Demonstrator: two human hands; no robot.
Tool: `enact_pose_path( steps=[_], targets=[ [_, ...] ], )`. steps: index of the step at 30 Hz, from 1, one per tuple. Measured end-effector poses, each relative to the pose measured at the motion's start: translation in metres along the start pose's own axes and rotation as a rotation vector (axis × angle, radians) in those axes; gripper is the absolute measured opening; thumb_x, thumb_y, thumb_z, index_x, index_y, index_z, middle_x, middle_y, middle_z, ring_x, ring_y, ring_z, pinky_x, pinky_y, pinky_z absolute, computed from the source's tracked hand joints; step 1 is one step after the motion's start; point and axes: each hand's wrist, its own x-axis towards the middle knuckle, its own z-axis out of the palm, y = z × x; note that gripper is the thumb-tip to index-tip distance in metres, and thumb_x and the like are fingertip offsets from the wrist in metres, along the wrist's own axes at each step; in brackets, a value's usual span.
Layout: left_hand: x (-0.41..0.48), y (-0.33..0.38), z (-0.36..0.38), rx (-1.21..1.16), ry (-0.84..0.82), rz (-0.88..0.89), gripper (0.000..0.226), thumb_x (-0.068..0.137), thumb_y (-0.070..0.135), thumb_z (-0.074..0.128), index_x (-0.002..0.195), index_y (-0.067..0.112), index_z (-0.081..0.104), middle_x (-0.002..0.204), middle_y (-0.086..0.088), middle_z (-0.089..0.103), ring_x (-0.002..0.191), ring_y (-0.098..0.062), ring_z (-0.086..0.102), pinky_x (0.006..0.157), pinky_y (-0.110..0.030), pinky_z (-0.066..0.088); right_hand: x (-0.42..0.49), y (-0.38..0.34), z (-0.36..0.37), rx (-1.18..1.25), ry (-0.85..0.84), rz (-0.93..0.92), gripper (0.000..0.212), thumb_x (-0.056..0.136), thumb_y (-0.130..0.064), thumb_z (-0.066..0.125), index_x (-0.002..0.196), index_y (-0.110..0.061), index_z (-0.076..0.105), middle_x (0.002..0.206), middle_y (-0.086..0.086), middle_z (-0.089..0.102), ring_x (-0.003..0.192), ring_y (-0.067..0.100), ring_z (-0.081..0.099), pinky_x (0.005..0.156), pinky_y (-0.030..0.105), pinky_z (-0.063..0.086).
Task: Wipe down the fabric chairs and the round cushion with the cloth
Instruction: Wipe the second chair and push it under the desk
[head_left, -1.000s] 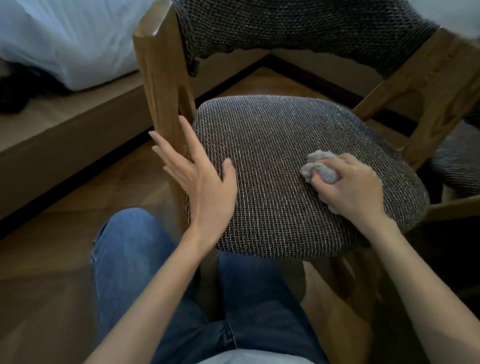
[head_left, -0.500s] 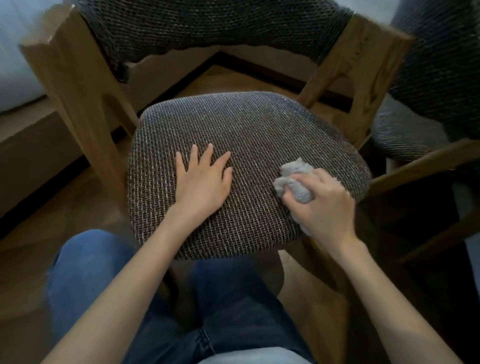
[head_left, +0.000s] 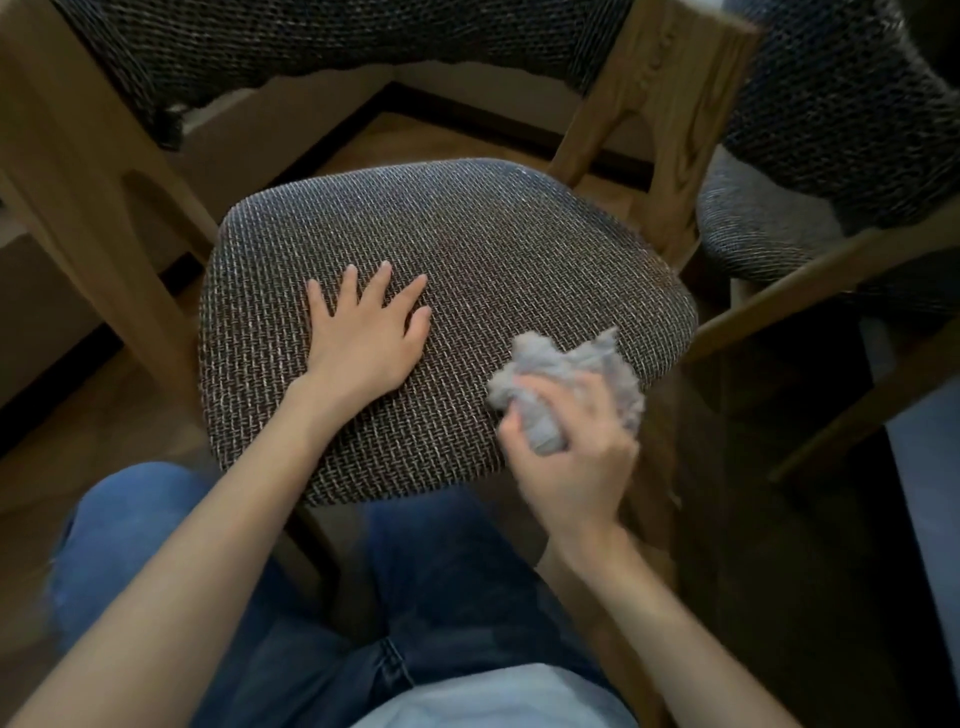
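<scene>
A wooden chair stands in front of me, its woven grey-brown fabric seat (head_left: 467, 234) filling the middle of the view. Its fabric backrest (head_left: 311, 47) runs across the top. My left hand (head_left: 363, 332) lies flat on the seat's left half, fingers spread. My right hand (head_left: 571, 457) grips a crumpled grey cloth (head_left: 566, 379) at the seat's front right edge, the cloth touching the fabric. A second fabric chair (head_left: 769, 228) stands to the right.
The chair's wooden posts (head_left: 670, 119) rise at both sides. My knees in blue jeans (head_left: 441, 597) are under the seat's front edge. Wood floor (head_left: 78, 441) lies to the left, with a low wooden bed base (head_left: 31, 312) beyond it.
My left hand came off the seat's left edge and now lies flat on the seat. My right hand slid the cloth toward the front right edge. The view shifted right.
</scene>
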Motion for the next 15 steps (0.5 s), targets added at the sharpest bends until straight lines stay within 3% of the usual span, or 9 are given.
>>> enact_pose_path(
  steps=[3, 6, 10, 15],
  targets=[
    [0.0, -0.001, 0.001, 0.008, 0.01, 0.004, 0.053, 0.101, 0.051, 0.014, 0.152, 0.038, 0.012, 0.162, 0.0, 0.004, 0.149, -0.029, -0.002, 0.116, -0.056, -0.007, -0.018, -0.015, 0.005, 0.026, -0.051, -0.136, 0.022, 0.079, -0.028, 0.068, 0.1, -0.024, 0.075, 0.098, 0.003, 0.064, 0.08, 0.012, 0.062, 0.065, 0.021, 0.052],
    [-0.001, -0.002, 0.002, 0.009, 0.011, 0.011, 0.053, 0.101, 0.052, 0.013, 0.152, 0.039, 0.012, 0.162, 0.0, 0.004, 0.149, -0.028, -0.002, 0.116, -0.054, -0.007, -0.002, 0.019, -0.001, -0.054, 0.035, -0.164, 0.02, 0.082, -0.029, 0.066, 0.1, -0.023, 0.074, 0.095, 0.006, 0.066, 0.08, 0.02, 0.065, 0.06, 0.029, 0.054],
    [-0.001, -0.002, 0.002, 0.01, 0.009, 0.016, 0.053, 0.101, 0.052, 0.013, 0.152, 0.039, 0.012, 0.162, 0.001, 0.005, 0.149, -0.028, -0.001, 0.117, -0.053, -0.007, 0.055, 0.086, -0.021, -0.198, 0.104, 0.096, 0.029, 0.084, -0.034, 0.059, 0.1, -0.014, 0.073, 0.095, 0.014, 0.065, 0.081, 0.032, 0.064, 0.067, 0.036, 0.05],
    [-0.001, -0.001, 0.001, 0.007, 0.005, 0.012, 0.053, 0.101, 0.052, 0.012, 0.152, 0.039, 0.012, 0.162, 0.001, 0.005, 0.149, -0.027, -0.001, 0.117, -0.052, -0.007, 0.105, 0.106, -0.024, -0.229, 0.015, 0.259, 0.038, 0.081, -0.043, 0.058, 0.105, -0.018, 0.074, 0.109, 0.009, 0.067, 0.097, 0.029, 0.064, 0.078, 0.035, 0.047]
  ],
)
